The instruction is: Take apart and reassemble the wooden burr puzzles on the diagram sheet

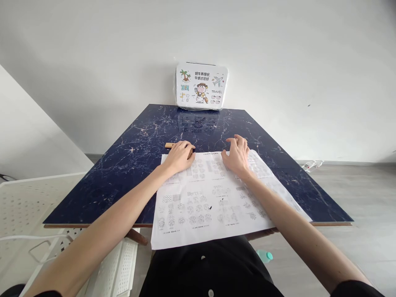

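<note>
From my station I see 2 bare hands at the far part of 1 large printed sheet [198, 222]. The left hand [181, 156] is loosely curled, palm down over the sheet's far left part, thumb apart from the bent fingers. A light wooden strip [169, 145] shows just past it; whether the fingers grip that, I cannot tell. The right hand [237, 156] is partly open over the far edge to the right, fingers bent and thumb spread, with nothing I can make out in its grasp.

Nearest me, black clothing [204, 268] sits below the sheet, whose near edge hangs past the edge of the dark blue marbled table [139, 140]. Under the table, on the right, a green-capped bottle [264, 256] lies on the grey floor [346, 206]. White perforated furniture [27, 202] stands to the left, and a crumpled plastic piece [313, 166] lies on the floor at far right. At the table's far end, a white case [202, 86] with cartoon prints and "TRAVEL" lettering stands upright near the pale wall [272, 66].

Both forearms reach forward and inward from the lower corners. The right forearm covers part of the sheet's printing; the left crosses its left edge near the hand.
</note>
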Available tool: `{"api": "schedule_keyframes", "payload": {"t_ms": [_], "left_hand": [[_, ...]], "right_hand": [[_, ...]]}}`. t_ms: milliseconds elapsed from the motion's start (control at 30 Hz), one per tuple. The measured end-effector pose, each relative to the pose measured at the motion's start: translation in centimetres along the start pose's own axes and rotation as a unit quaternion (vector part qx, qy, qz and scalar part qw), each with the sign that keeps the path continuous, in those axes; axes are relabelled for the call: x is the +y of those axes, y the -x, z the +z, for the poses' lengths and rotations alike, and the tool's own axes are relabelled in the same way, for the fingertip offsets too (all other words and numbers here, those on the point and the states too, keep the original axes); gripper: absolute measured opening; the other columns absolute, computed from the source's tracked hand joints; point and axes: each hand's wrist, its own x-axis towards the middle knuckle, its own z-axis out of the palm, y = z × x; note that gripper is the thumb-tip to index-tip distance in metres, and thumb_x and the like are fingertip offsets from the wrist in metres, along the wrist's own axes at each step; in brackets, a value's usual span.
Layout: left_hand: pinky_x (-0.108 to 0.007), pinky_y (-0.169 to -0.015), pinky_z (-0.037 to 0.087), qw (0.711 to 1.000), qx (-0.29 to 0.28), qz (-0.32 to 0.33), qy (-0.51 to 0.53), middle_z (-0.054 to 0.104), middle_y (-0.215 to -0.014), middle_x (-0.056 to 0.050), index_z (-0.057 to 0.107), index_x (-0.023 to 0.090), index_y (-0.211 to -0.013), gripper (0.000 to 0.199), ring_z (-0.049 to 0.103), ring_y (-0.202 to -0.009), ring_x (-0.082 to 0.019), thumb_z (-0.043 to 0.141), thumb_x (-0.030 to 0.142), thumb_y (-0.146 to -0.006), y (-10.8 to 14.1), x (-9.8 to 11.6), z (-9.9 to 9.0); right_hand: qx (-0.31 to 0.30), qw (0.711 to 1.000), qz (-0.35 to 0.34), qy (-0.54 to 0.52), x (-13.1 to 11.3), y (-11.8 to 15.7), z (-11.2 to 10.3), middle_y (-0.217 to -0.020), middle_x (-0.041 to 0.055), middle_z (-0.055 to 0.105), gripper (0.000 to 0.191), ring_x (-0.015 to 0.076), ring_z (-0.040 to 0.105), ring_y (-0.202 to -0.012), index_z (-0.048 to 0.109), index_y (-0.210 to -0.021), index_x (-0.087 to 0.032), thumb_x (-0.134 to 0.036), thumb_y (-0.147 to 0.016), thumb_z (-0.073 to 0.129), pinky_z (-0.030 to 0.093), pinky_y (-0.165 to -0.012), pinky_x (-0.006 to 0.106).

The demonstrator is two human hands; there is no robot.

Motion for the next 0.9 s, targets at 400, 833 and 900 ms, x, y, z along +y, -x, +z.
{"api": "schedule_keyframes", "payload": {"t_ms": [400, 833, 900], "left_hand": [[-0.051, -0.103, 0.051, 0.998, 0.041, -0.038, -0.029, 0.066, -0.112, -0.013, 0.066, 0.019, -0.104, 0.017, 0.060, -0.112, -0.032, 0.050, 0.020, -0.098, 0.01, -0.59, 0.18], [-0.058, -0.115, 0.039, 0.983, 0.019, -0.141, -0.116, 0.066, -0.133, -0.025, 0.057, 0.005, -0.134, 0.053, 0.058, -0.127, -0.042, 0.049, 0.046, -0.101, 0.39, -0.09, -0.05], [-0.059, -0.115, 0.038, 0.982, 0.019, -0.144, -0.119, 0.067, -0.133, -0.025, 0.058, 0.006, -0.133, 0.052, 0.059, -0.126, -0.041, 0.049, 0.047, -0.102, 0.41, -0.04, -0.11]], "right_hand": [[-0.006, 1.000, -0.001, -0.012, -0.43, -0.15, -0.55, -0.141, 0.0199, 0.048, 0.032, 0.0377, 0.047, -0.131, 0.056, -0.122, -0.022, -0.027, -0.091, 0.053, 0.039, -0.107, 0.058], [-0.013, 1.000, -0.009, -0.019, -0.58, -0.17, -0.64, -0.137, 0.0194, 0.048, 0.026, 0.0379, 0.047, -0.129, 0.057, -0.115, -0.023, -0.028, -0.090, 0.052, 0.040, -0.103, 0.059], [-0.013, 1.000, -0.010, -0.020, -0.58, -0.17, -0.63, -0.137, 0.0196, 0.049, 0.025, 0.0379, 0.047, -0.128, 0.057, -0.115, -0.023, -0.028, -0.090, 0.052, 0.040, -0.103, 0.059]]}}
